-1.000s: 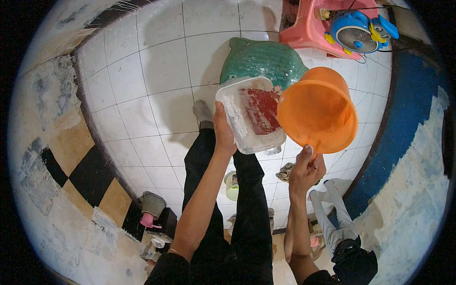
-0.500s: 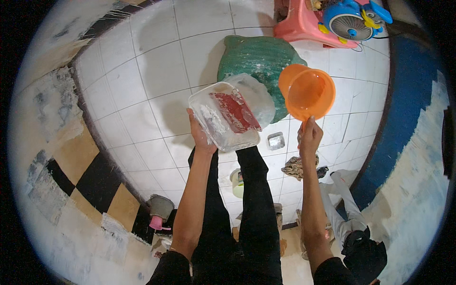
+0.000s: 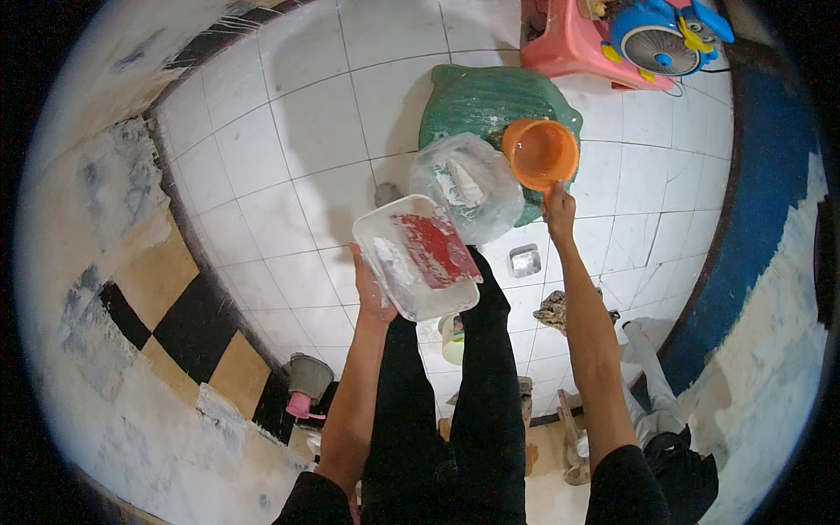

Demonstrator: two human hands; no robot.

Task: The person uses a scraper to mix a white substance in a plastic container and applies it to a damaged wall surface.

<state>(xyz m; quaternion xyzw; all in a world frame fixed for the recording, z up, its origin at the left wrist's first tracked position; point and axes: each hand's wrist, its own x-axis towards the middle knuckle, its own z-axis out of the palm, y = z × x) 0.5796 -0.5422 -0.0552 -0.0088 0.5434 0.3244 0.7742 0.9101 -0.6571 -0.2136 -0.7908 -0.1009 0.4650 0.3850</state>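
My left hand (image 3: 372, 284) grips the left side of a shallow white plastic tub (image 3: 379, 229), tilted in front of my legs. White powder or paste (image 3: 395, 260) lies in the tub beside a flat red scraper (image 3: 435, 249) smeared with white. My right hand (image 3: 558, 208) is closed round the handle of an orange dipper (image 3: 569, 157), whose contents look like clear water. Under the dipper stands a green ridged surface (image 3: 477, 87), perhaps a low stool, dusted white. A clear plastic bag (image 3: 494, 214) with white powder inside rests at its near edge, just beyond the tub.
A small metallic tray (image 3: 525, 261) and a crumpled cloth (image 3: 551, 310) lie on the white tiled floor. Far right, a pink stool (image 3: 569, 44) bears a blue fan (image 3: 658, 44). A grey bucket (image 3: 310, 378) stands by the left wall. Pale trousers (image 3: 646, 376) hang or lie at lower right.
The dipper has come left and sits over the green surface. The tub has moved nearer to me, uncovering more of the plastic bag and its powder. Both hands keep their grip.
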